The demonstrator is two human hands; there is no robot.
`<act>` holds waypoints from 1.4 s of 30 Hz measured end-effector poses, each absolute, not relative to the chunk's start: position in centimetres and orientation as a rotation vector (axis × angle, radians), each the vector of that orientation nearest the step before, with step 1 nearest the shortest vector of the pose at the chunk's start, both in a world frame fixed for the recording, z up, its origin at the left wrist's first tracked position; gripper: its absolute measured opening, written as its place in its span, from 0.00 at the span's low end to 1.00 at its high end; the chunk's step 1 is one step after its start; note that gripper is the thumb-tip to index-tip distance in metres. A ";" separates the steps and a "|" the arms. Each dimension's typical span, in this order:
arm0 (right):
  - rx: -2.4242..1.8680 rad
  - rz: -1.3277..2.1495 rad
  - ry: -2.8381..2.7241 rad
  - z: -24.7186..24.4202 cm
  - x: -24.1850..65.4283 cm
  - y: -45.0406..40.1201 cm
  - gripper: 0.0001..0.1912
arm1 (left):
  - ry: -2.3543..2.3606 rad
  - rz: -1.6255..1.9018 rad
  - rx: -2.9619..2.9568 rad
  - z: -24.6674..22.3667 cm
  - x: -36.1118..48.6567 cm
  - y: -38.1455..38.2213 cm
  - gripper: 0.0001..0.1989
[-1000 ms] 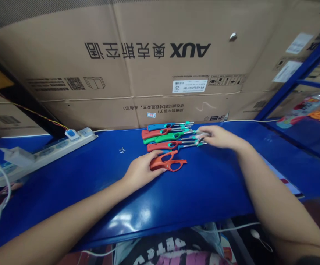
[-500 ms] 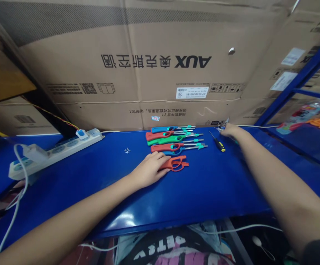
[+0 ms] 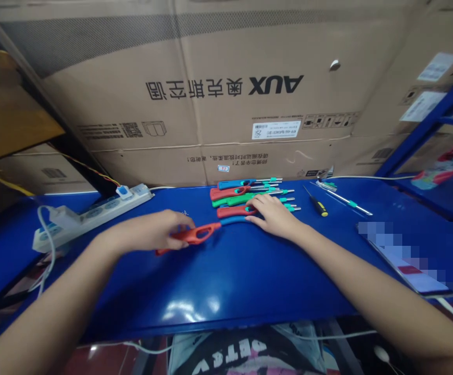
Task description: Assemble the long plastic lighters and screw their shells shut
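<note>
My left hand (image 3: 158,232) is closed around a red lighter handle (image 3: 199,234), lifted off the blue table left of the row; no metal tube shows on it. My right hand (image 3: 275,213) rests over the near end of a row of long-necked gas lighters. Its fingers curl over a red gas lighter (image 3: 232,211), and its thumb lies along a blue gas lighter (image 3: 232,221). Beyond the hand lie a green gas lighter (image 3: 230,200), another red one (image 3: 226,192) and another blue one (image 3: 232,184). Silver tubes with teal pieces point right, partly hidden by my hand.
A yellow-black screwdriver (image 3: 320,207) and a loose silver tube (image 3: 345,200) lie right of the row. A phone (image 3: 417,265) sits at the right. At the left is a power strip (image 3: 93,213) with cords. A large cardboard box (image 3: 218,52) stands behind the table.
My left hand has moved left with the red handle. My right hand has come from the back right onto the lighter row. A loose tube and the phone now show at the right.
</note>
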State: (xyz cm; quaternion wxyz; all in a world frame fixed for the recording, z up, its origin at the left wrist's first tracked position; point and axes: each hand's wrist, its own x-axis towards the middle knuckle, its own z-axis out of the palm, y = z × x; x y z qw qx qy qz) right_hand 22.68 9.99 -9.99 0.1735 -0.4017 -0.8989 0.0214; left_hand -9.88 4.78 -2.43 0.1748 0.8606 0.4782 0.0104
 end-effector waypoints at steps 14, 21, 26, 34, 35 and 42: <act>-0.818 -0.002 -2.756 -8.5 22.5 7.4 0.05 | 1.871 -0.089 2.460 -5.0 -16.1 14.9 0.17; -0.739 0.340 -2.918 -7.8 23.2 5.6 0.14 | 1.900 0.176 2.643 -4.9 -11.7 12.4 0.22; -0.917 0.513 -2.837 -7.4 23.5 5.8 0.20 | 1.176 0.417 2.766 -6.8 -3.4 5.5 0.16; -1.142 0.334 -2.840 -7.4 22.4 4.1 0.17 | 1.284 0.289 2.749 -9.8 0.1 0.8 0.13; -1.154 0.309 -2.843 -7.4 22.2 3.9 0.16 | 1.289 0.301 2.751 -10.0 0.1 0.8 0.13; -1.103 0.345 -2.806 -8.0 21.6 4.7 0.14 | 1.236 0.365 2.755 -10.6 0.1 0.7 0.14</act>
